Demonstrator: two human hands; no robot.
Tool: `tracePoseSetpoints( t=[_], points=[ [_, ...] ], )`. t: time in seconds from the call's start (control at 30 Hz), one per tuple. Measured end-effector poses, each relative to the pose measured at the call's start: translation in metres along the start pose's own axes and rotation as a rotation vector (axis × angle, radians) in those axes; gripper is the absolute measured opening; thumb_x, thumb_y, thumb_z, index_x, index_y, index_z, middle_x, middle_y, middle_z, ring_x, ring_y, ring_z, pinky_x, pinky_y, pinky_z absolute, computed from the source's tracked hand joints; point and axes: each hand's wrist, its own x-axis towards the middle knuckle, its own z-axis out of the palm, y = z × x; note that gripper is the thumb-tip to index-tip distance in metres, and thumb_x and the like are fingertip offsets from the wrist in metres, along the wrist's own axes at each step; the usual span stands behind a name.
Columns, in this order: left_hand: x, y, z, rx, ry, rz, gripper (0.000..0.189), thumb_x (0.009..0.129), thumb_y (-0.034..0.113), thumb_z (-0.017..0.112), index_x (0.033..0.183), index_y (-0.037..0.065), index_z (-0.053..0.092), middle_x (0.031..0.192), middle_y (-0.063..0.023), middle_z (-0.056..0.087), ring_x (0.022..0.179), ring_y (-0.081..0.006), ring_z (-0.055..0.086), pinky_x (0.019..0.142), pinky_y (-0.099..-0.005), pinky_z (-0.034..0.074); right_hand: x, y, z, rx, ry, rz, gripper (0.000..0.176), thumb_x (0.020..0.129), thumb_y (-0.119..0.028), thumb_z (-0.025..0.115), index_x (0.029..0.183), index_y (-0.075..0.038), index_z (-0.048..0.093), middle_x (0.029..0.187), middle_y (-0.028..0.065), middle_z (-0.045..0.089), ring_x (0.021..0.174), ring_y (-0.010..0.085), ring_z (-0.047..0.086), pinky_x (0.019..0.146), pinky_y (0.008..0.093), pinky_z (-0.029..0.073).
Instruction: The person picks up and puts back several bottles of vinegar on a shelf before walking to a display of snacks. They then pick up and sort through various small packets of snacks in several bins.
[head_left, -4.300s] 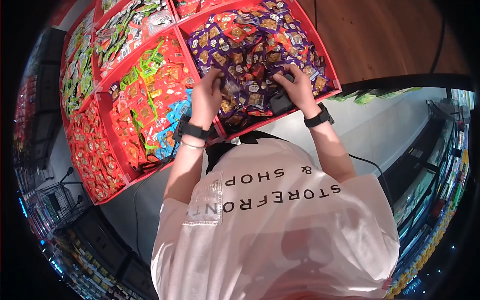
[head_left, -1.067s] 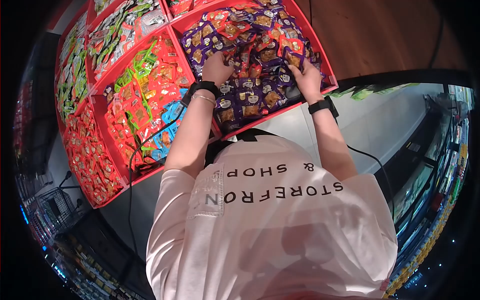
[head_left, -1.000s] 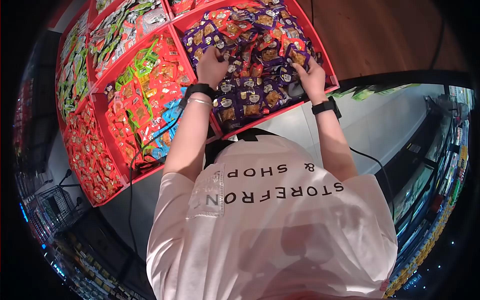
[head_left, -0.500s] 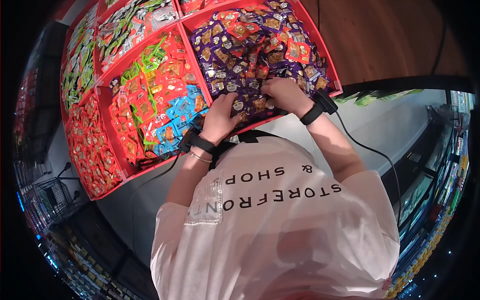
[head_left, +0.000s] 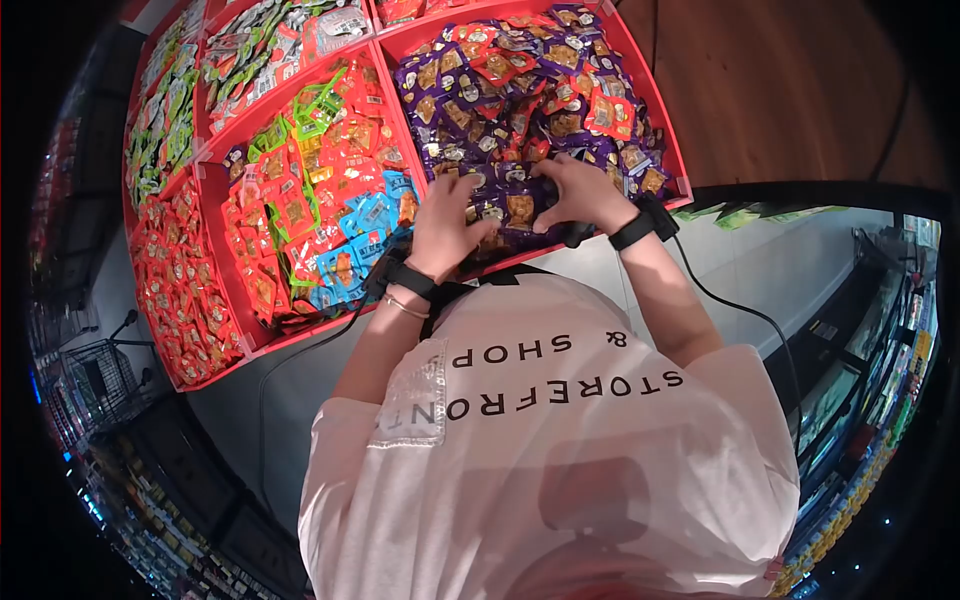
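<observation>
Purple snack packets [head_left: 521,208] with clear windows showing brown pieces fill the compartment in front of me, with some red packets [head_left: 611,115] mixed in. My left hand [head_left: 443,228] rests at the left side of the nearest purple packets, fingers curved and thumb spread apart. Facing it from the right, my right hand [head_left: 587,196] touches the same front packets, its thumb and fingers wide apart. Several purple packets lie between the two hands. Neither hand shows a packet lifted off the pile. Black bands circle both wrists.
A red divider [head_left: 401,130] separates a compartment of red packets [head_left: 300,210], blue packets [head_left: 365,235] and green-edged ones. More red packets [head_left: 185,290] fill the far left. A brown wooden surface [head_left: 770,90] lies right. Cables hang from both wristbands. A shopping cart [head_left: 100,375] stands left.
The right hand's thumb and fingers have spread wider over the front packets. The left hand has opened a little too. The view has shifted slightly.
</observation>
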Motion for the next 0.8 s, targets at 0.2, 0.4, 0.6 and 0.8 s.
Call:
tracePoseSetpoints(
  t=[0.2, 0.4, 0.6, 0.8],
  points=[
    [0.074, -0.060, 0.013, -0.060, 0.334, -0.156, 0.046, 0.076, 0.024, 0.078, 0.107, -0.005, 0.059, 0.085, -0.0150, 0.063, 0.076, -0.0233, 0.062, 0.066, -0.0347, 0.050, 0.067, 0.003, -0.021, -0.055, 0.362, -0.033, 0.047, 0.071, -0.028, 0.077, 0.113, -0.013, 0.060, 0.100, 0.0118, 0.059, 0.094, 0.0318, 0.061, 0.077, 0.0419, 0.051],
    [0.127, -0.086, 0.052, -0.043, 0.374, -0.307, 0.063, 0.069, 0.022, 0.080, 0.117, -0.008, 0.053, 0.086, -0.0179, 0.062, 0.078, -0.0307, 0.061, 0.075, -0.0383, 0.049, 0.149, 0.002, 0.024, -0.350, 0.313, 0.020, 0.040, 0.083, -0.010, 0.057, 0.123, -0.016, 0.053, 0.103, 0.0159, 0.058, 0.085, 0.0353, 0.065, 0.066, 0.0460, 0.053],
    [0.131, -0.107, 0.057, -0.253, 0.329, -0.334, 0.032, 0.070, 0.013, 0.077, 0.093, -0.003, 0.060, 0.077, -0.0136, 0.061, 0.074, -0.0274, 0.059, 0.067, -0.0369, 0.048, 0.144, 0.016, 0.030, -0.251, 0.485, -0.002, 0.031, 0.084, -0.013, 0.058, 0.114, -0.019, 0.061, 0.096, 0.0129, 0.058, 0.082, 0.0330, 0.065, 0.066, 0.0434, 0.053],
    [0.123, -0.084, 0.038, -0.410, 0.475, -0.222, 0.013, 0.081, 0.005, 0.065, 0.085, -0.002, 0.054, 0.069, -0.0136, 0.055, 0.062, -0.0302, 0.051, 0.061, -0.0361, 0.045, 0.123, 0.027, 0.012, -0.096, 0.594, -0.022, 0.012, 0.090, -0.021, 0.060, 0.099, -0.012, 0.063, 0.090, 0.0103, 0.057, 0.079, 0.0323, 0.061, 0.066, 0.0428, 0.048]
  ],
)
